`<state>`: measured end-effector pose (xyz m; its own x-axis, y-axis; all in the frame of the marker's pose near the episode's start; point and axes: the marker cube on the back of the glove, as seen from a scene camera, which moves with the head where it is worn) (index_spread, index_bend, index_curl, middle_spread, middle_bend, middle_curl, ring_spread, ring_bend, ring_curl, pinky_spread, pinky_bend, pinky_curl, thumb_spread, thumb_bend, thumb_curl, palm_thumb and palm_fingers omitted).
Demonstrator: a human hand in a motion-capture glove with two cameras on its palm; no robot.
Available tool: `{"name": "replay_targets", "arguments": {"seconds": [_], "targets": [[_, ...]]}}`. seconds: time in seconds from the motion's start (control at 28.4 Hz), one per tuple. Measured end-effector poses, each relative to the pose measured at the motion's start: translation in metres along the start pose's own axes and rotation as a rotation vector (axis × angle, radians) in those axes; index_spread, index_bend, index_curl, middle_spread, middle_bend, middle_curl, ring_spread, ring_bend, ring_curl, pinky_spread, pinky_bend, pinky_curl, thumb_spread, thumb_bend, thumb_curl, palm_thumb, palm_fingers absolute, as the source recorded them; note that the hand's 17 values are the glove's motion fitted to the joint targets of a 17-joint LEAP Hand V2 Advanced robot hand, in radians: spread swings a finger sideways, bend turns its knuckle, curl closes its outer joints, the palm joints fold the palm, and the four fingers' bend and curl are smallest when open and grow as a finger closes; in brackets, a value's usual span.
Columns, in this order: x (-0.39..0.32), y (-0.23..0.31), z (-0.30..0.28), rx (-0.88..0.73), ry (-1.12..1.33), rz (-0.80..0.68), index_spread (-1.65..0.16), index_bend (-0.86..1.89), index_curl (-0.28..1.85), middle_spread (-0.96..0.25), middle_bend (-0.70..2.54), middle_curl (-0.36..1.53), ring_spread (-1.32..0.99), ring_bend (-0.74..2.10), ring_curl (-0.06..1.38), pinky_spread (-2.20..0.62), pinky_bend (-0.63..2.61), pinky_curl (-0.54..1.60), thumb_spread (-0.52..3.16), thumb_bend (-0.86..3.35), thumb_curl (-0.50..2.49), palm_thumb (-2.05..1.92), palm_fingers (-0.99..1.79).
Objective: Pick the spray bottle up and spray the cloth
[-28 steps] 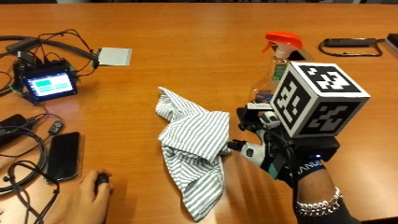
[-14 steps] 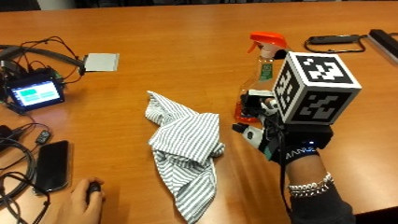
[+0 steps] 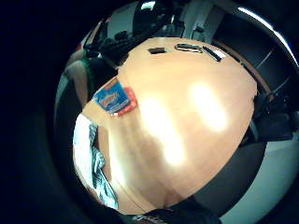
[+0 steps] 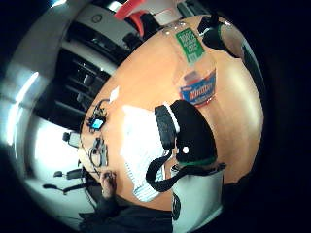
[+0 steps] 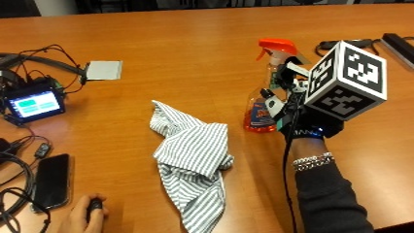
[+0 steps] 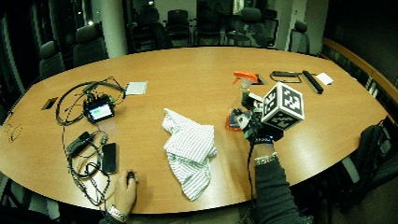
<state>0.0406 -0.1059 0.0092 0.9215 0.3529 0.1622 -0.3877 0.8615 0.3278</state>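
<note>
Your bare left hand [image 5: 81,221] rests flat on the table edge well to the left of the cloth [image 5: 192,162], out of the work, while your gloved right hand [image 5: 299,116] sits against the far side of the spray bottle [image 5: 267,92]; whether its fingers have wrapped it I cannot tell. The striped cloth lies crumpled and spread on the table [image 5: 194,53], a broad target. The bottle stands upright just right of it, its orange nozzle turned toward the cloth, likely so you need only lift and squeeze.
</note>
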Motion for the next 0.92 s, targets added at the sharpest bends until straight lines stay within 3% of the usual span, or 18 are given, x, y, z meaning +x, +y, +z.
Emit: {"name": "replay_targets", "arguments": {"seconds": [0.49,0.92], "targets": [[0.020,-0.040,0.034,0.159,-0.186,0.082,-0.33,0.12,0.29,-0.04,0.20,0.34,-0.05,0.38,0.32,0.18,0.29,0.32,1.22,0.02,0.27,0.56,0.79],[0.018,-0.033,0.073,0.160,-0.620,0.204,-0.31,0.11,0.27,-0.12,0.34,0.40,-0.10,0.47,0.35,0.11,0.18,0.30,1.17,0.02,0.32,0.69,1.03]]}}
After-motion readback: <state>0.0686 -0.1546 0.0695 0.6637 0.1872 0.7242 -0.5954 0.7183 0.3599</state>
